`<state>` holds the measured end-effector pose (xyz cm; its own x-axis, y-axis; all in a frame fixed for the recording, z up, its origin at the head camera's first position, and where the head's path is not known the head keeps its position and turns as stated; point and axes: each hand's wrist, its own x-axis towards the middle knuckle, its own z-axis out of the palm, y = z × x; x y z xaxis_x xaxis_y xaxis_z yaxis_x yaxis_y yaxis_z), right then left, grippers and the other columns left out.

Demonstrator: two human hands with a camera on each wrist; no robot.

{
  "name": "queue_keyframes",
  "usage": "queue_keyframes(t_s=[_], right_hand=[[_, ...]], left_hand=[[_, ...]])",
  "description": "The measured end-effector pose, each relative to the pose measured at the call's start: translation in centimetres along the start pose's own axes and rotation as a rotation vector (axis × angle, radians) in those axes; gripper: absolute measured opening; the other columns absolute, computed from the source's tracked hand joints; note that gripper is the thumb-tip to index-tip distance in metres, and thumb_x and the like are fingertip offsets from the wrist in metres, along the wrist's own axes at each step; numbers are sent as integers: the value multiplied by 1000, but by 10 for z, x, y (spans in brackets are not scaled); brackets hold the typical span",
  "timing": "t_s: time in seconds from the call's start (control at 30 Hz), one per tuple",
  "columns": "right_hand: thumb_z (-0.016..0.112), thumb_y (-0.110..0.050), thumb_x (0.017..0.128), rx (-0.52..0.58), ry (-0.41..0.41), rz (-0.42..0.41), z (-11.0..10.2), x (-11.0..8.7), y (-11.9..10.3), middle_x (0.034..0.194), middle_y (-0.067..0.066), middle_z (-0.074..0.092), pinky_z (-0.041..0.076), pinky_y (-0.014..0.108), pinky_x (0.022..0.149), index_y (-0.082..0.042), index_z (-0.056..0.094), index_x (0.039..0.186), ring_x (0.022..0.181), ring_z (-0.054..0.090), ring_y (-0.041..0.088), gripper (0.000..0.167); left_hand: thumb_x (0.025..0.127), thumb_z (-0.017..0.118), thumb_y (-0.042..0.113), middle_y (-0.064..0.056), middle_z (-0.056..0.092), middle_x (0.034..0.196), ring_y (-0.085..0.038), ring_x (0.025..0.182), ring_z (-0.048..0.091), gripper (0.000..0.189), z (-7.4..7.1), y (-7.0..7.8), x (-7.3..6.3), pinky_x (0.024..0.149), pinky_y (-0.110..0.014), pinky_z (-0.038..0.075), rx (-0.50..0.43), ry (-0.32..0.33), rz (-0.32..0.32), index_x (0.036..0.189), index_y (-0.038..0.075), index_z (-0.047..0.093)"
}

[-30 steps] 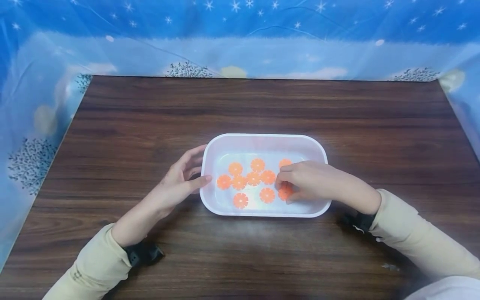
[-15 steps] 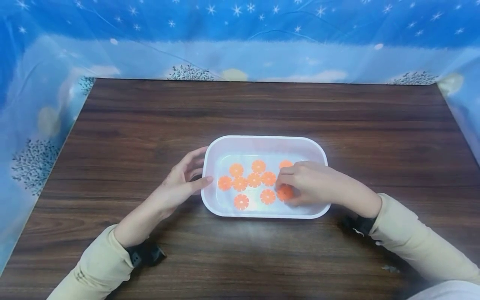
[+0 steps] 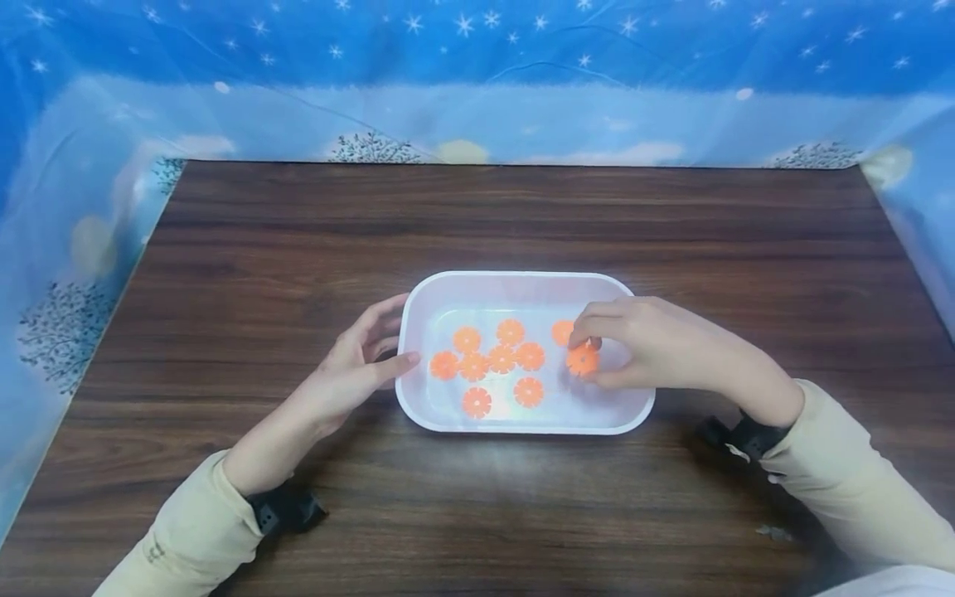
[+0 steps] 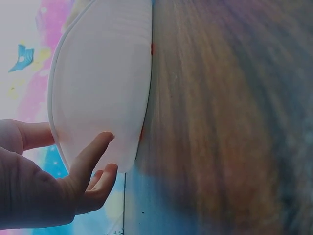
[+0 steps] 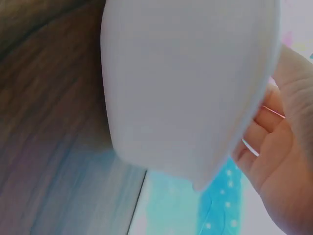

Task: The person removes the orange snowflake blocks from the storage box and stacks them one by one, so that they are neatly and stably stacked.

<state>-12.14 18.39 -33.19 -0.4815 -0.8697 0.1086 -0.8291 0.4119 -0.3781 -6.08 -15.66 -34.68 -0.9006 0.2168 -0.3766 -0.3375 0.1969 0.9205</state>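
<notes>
A white plastic tub (image 3: 522, 430) with rounded corners sits on the dark table. My left hand (image 3: 349, 365) holds its left end, the thumb over the rim and the fingers along the outside wall (image 4: 98, 83). Over the tub's right part, my right hand (image 3: 660, 344) pinches an orange notched plastic disc (image 3: 582, 360) between thumb and fingers. In the right wrist view the tub wall (image 5: 181, 88) hides that hand's fingertips. Several similar orange discs (image 3: 501, 358) lie on the tub floor. One disc (image 3: 563, 332) is partly behind the right fingers.
The wood-grain table (image 3: 261, 249) reaches out on every side of the tub. A blue curtain (image 3: 477, 75) with snowflakes and trees hangs behind and beside it. A small grey scrap (image 3: 774, 532) lies near the right sleeve.
My right hand has lifted an orange disc from the tub floor and moved slightly right and away from me. The left hand stays at the tub's left end.
</notes>
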Motion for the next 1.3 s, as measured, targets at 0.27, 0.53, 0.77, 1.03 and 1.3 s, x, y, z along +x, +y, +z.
queue_keyframes(t_s=[0.27, 0.53, 0.77, 1.03, 1.3], right_hand=[[77, -23, 68, -66, 115, 9, -14, -23, 14, 98, -11, 61, 47, 26, 68, -17, 66, 98, 84, 55, 5, 32], [80, -15, 63, -92, 176, 81, -33, -49, 30, 99, -7, 62, 52, 30, 65, -15, 66, 101, 84, 58, 6, 41], [80, -13, 63, -109, 223, 153, -36, -75, 40, 97, -12, 61, 47, 22, 68, -18, 66, 102, 83, 57, 3, 41], [82, -12, 61, -134, 243, 205, -34, -97, 49, 97, -12, 61, 46, 20, 68, -18, 66, 100, 83, 57, 3, 42], [81, -13, 64, -105, 241, 243, -14, -105, 56, 95, -11, 61, 48, 21, 66, -17, 66, 98, 80, 56, 1, 38]], left_hand=[[88, 61, 6, -14, 33, 144, -33, 129, 39, 71, 3, 0, 4, 85, -40, 51, 3, -6, -7, 147, 19, 24], [88, 61, 5, -15, 36, 142, -32, 128, 40, 71, 3, 0, 1, 86, -38, 51, -13, 4, 1, 147, 19, 24], [89, 61, 8, -15, 35, 143, -33, 128, 40, 71, 5, 2, 0, 86, -37, 51, -13, -13, -8, 147, 20, 23], [89, 62, 13, -14, 35, 144, -32, 129, 39, 72, 4, 4, -3, 86, -34, 50, -21, -32, -18, 148, 25, 22], [89, 63, 15, -13, 37, 143, -31, 128, 40, 72, 7, 4, -5, 87, -33, 50, -11, -12, -42, 148, 27, 23]])
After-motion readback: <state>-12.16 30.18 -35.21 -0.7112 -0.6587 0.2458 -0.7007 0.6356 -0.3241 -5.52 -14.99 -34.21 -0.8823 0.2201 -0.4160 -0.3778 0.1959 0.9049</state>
